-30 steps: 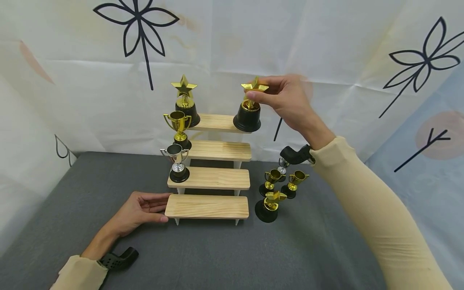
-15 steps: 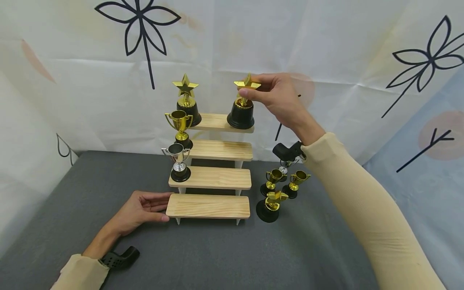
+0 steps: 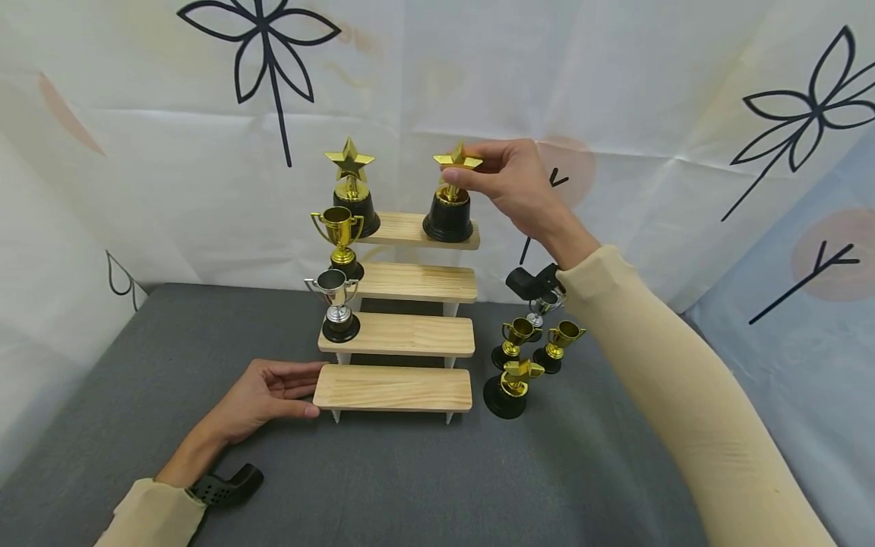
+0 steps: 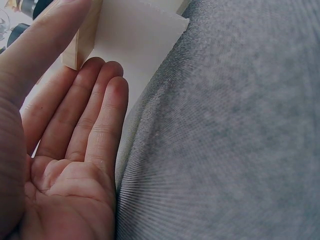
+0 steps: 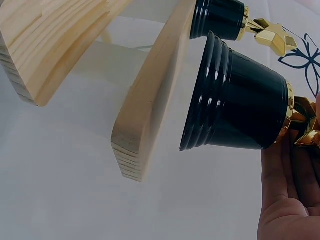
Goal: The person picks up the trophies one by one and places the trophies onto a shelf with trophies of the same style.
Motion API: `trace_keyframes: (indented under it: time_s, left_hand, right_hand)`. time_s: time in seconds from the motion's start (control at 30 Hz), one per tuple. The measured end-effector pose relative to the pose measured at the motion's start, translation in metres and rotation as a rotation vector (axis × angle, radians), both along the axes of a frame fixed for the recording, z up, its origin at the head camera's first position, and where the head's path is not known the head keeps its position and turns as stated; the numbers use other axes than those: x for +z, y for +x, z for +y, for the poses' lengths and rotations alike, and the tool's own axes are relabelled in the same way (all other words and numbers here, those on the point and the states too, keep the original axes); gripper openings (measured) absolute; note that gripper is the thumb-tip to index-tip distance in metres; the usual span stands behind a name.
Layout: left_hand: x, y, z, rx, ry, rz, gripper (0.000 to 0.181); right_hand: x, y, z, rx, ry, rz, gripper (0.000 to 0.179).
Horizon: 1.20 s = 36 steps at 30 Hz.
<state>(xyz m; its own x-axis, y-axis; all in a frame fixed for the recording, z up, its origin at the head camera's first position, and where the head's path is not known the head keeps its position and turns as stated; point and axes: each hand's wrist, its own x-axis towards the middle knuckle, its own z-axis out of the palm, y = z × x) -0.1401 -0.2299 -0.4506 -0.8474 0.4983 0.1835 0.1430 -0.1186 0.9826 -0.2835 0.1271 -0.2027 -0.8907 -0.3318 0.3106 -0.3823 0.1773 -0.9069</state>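
My right hand [image 3: 516,186] pinches a gold star trophy [image 3: 448,216] just below its star, holding it upright over the right end of the top shelf [image 3: 403,228]. In the right wrist view a narrow gap shows between its black base [image 5: 240,100] and the plank. My left hand [image 3: 256,403] lies at the left end of the bottom shelf [image 3: 393,389], its straight fingertips touching the wood. Along the left side of the wooden four-step stand are another star trophy [image 3: 352,201], a gold cup trophy [image 3: 339,234] and a silver cup trophy [image 3: 336,304].
Right of the stand, on the grey tabletop [image 3: 424,486], are a star trophy [image 3: 507,391], two small gold cup trophies [image 3: 509,342] and a silver cup trophy [image 3: 540,305] partly behind the right wrist's black camera mount [image 3: 529,283]. A white patterned cloth [image 3: 478,68] hangs close behind the stand.
My right hand has carried the star trophy leftward, from the top shelf's right edge to further over the plank. The left hand stays at the bottom shelf.
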Motion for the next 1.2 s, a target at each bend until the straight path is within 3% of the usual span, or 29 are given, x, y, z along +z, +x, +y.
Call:
trace_keyframes:
  time_s: [0.53,0.97,1.2]
  left_hand:
    - [0.000,0.000,0.000,0.008,-0.008,-0.009,0.068]
    - [0.000,0.000,0.000,0.013,-0.006,-0.017,0.068]
    - [0.001,0.000,0.000,0.011,-0.008,-0.016,0.069]
  right_hand:
    - [-0.011,-0.005,-0.008,0.033,-0.025,-0.019,0.030]
    - [-0.014,-0.007,-0.012,0.031,0.011,0.003,0.031]
    - [-0.014,-0.008,-0.016,0.050,-0.019,-0.002,0.032]
